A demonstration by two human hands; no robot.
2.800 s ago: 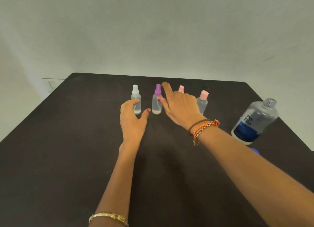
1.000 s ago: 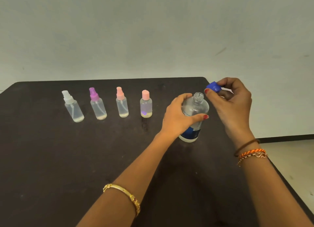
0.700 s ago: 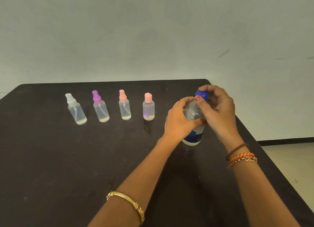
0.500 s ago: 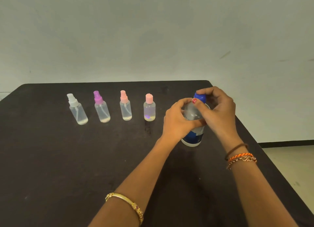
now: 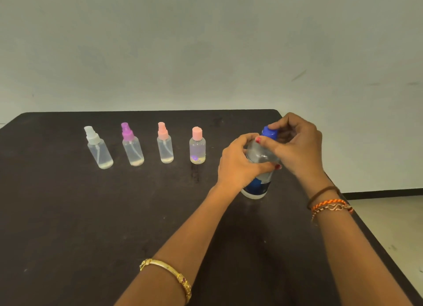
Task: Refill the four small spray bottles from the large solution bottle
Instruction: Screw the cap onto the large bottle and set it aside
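Right of centre in the frame, the left hand [image 5: 238,166] is gripping the large solution bottle [image 5: 258,182] standing on the dark counter [image 5: 68,214], while the right hand [image 5: 297,145] is pinching its blue cap [image 5: 270,131]. Four small spray bottles [image 5: 164,145] are standing in a row toward the upper left.

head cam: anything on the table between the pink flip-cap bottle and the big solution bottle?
Nothing stands there. In the head view, bare dark table separates the pink flip-cap bottle from the large solution bottle; only the left hand gripping it intrudes.
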